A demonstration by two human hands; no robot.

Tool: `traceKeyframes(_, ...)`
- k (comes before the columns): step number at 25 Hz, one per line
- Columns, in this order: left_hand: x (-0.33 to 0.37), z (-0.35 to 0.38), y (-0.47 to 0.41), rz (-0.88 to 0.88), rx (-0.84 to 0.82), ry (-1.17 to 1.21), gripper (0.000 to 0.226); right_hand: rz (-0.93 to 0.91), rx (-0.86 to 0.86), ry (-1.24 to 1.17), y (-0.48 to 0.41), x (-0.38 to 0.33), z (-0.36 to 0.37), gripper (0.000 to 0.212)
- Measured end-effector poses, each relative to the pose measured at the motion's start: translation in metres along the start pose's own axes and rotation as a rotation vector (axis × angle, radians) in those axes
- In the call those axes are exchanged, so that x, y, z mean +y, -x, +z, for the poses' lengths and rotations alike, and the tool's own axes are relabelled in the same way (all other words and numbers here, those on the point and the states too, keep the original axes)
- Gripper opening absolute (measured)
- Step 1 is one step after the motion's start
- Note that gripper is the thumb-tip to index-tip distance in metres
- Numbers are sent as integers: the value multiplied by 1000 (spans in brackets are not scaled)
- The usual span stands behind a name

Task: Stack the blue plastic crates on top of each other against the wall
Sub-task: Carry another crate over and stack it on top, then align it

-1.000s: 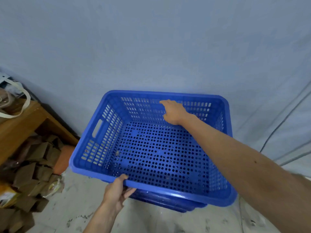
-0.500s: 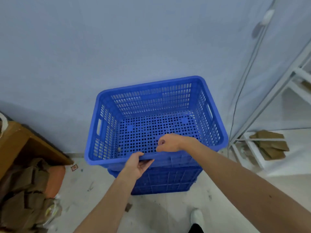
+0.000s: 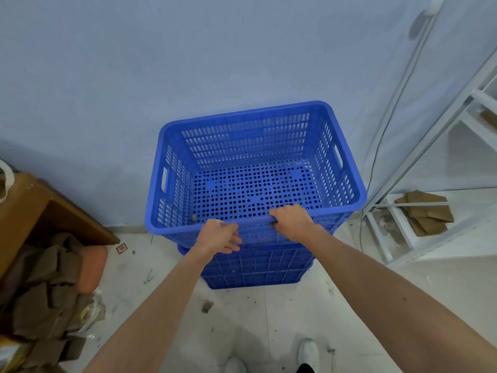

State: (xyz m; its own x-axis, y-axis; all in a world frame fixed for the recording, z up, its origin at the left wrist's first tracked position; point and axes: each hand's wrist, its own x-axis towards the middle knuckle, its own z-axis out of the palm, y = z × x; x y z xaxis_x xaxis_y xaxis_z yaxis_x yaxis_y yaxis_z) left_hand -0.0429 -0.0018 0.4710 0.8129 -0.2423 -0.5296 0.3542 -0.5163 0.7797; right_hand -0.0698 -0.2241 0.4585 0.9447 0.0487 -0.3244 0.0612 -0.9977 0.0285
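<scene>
A blue perforated crate, the top blue crate (image 3: 347, 168), sits nested on a lower blue crate (image 3: 255, 273), both standing against the pale blue wall (image 3: 188, 63). The top one sits slightly askew on the lower one. My right hand (image 3: 291, 222) is curled over the middle of the top crate's near rim, gripping it. Just left of it and a little below the rim, my left hand (image 3: 219, 236) rests against the crate's near wall with its fingers loosely apart and nothing in them.
A wooden table (image 3: 32, 211) stands at the left, with cardboard pieces (image 3: 45, 292) and an orange object (image 3: 92, 267) beneath it. A white metal rack (image 3: 403, 238) holding cardboard and a hanging cable (image 3: 376, 157) are at the right. My shoes (image 3: 309, 348) are on the littered floor.
My right hand left the far inside wall and took hold of the near rim. The view pulled back, showing the crate seated on the lower one. My left hand slipped off the rim.
</scene>
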Motion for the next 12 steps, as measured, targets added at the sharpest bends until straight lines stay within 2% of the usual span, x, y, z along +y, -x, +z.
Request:
traceKeyframes(2,-6,-11,-5,312,281,-463,32,-6,15,2,0,2,-1,19)
traceKeyframes(3,-8,-17,-9,440,357,-641,32,-6,23,-5,0,3,-1,19)
traceKeyframes(5,-14,-26,-21,561,332,-894,44,-8,28,-16,0,3,2,20)
traceKeyframes(7,-19,-29,-36,564,234,-1168,55,-17,44,-4,0,3,4,21)
traceKeyframes(8,-18,-30,-40,555,192,-1274,53,-22,52,-1,0,4,5,21)
traceKeyframes(12,-17,-31,-50,465,75,-1396,20,-32,53,-5,0,5,5,22)
